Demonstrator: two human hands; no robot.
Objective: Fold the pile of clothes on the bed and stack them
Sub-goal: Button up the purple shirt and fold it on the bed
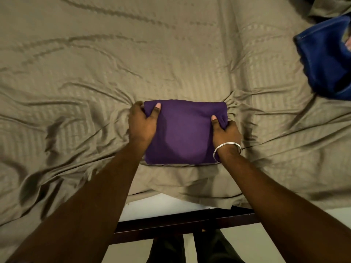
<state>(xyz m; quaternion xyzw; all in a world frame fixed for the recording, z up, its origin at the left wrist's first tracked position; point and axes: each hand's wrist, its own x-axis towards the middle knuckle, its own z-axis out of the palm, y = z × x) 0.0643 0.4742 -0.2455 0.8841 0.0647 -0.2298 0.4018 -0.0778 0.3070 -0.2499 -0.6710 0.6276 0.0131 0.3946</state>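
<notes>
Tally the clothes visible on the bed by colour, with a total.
Purple: 1, the folded garment, gripped at its sides by the left hand and right hand.
Blue: 1, the unfolded garment at the right edge.
Total: 2

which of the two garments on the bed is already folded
The purple garment, a neat rectangle gripped at its sides by the left hand and right hand. The blue garment lies bunched at the right edge.

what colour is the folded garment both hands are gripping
Purple, a plain dark shade. The folded garment shows clearly in the head view, lying on the bed sheet.
</notes>
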